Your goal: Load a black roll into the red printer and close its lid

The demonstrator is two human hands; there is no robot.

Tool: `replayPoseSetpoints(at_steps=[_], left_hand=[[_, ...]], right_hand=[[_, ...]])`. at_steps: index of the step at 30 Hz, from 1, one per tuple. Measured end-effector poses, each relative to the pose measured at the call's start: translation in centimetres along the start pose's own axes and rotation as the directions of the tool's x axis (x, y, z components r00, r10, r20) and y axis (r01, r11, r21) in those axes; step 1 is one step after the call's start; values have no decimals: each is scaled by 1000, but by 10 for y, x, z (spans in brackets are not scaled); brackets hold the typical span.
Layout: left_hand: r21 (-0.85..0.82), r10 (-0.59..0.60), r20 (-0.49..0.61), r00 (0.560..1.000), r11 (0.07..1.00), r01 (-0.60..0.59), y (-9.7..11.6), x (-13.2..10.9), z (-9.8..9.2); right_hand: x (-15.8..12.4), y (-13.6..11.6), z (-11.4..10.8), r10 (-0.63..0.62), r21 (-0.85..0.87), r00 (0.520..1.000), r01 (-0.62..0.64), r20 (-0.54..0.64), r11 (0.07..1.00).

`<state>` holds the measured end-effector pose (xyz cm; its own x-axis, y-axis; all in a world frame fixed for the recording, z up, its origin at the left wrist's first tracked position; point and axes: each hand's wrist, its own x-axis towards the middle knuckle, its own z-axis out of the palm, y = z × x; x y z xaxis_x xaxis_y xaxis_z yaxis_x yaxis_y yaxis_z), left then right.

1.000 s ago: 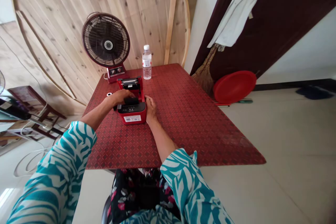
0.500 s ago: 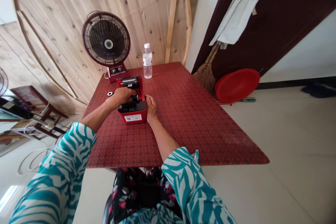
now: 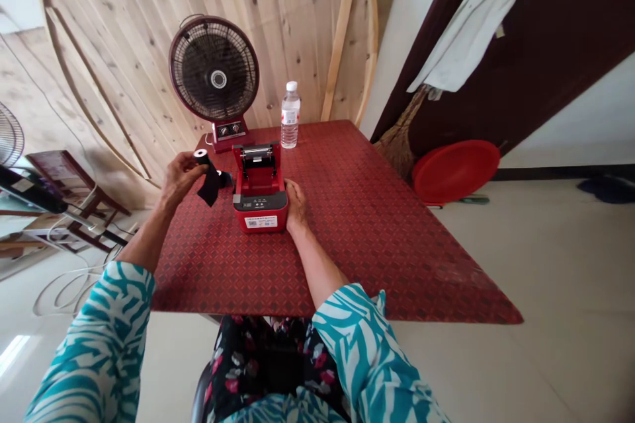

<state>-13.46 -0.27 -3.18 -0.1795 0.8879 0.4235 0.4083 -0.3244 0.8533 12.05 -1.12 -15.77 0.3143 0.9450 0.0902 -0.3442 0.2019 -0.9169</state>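
The boxy red-and-black plastic printer [image 3: 260, 193] sits flat on the red patterned tabletop [image 3: 347, 231], lid [image 3: 278, 153] tipped back, baring its red inner bay [image 3: 258, 182] and a shiny roller [image 3: 256, 153]; a white label [image 3: 261, 222] (print too small for me to read from here) crosses its front. To its left, the small black roll with a white end [image 3: 201, 156] is held above the tabletop in the left hand [image 3: 177, 176], a loose black strip [image 3: 209, 190] dangling.

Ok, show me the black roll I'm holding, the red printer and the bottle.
Held black roll [image 3: 208, 185]: head view, on its hanging strip.
Red printer [image 3: 260, 202]: head view, on its black panel.
Bottle [image 3: 290, 117]: head view, on its label.
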Motion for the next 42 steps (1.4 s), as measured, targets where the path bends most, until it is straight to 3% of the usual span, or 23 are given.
replayPoseSetpoints(at_steps=[2, 4, 11, 16, 20, 22, 24, 27, 31, 33, 36, 39, 42], left_hand=[[-77, -103, -101, 990, 992, 95, -23, 0, -9], [-90, -178, -126, 976, 982, 167, -41, -4, -11], [-38, -323, 34, 946, 945, 324, -76, -23, 0], [89, -352, 126, 928, 935, 343, -73, -26, -7], [88, -188, 22, 982, 979, 186, -65, -13, -8], [153, -151, 77, 986, 979, 138, -62, -3, -1], [311, -182, 155, 971, 942, 127, -60, 8, 9], [569, -242, 170, 955, 816, 106, -57, 21, 24], [676, -304, 146, 941, 725, 130, -52, 27, 33], [579, -290, 155, 945, 801, 151, -49, 26, 32], [202, -180, 195, 964, 969, 140, -40, 19, 23], [-120, -70, 167, 983, 989, 91, -23, 6, 11], [-225, -12, 181, 983, 973, 53, 2, -8, 3]], right_hand=[[0, 1, 0, -2, 18, 1000, 2, -4, 1000], [0, 1, 0, -3, 22, 1000, 3, -4, 1000], [0, 0, 1, 28, 27, 999, -28, -18, 999], [1, 3, 1, 5, 11, 1000, -5, -8, 1000], [2, 4, 1, 6, 26, 1000, -6, 0, 1000], [2, 3, 1, 9, 36, 1000, -9, -7, 999], [1, 2, 1, 12, 47, 1000, -11, -13, 999], [1, 0, 2, 12, 53, 1000, -11, -19, 999], [1, 0, 1, 2, 20, 1000, -2, -15, 1000], [1, 0, 1, -7, 19, 1000, 8, -15, 1000], [2, 1, 2, -25, 21, 999, 25, -26, 999], [3, 1, 4, -28, 22, 999, 28, -31, 999], [4, 1, 5, -17, 45, 999, 18, -31, 999]])
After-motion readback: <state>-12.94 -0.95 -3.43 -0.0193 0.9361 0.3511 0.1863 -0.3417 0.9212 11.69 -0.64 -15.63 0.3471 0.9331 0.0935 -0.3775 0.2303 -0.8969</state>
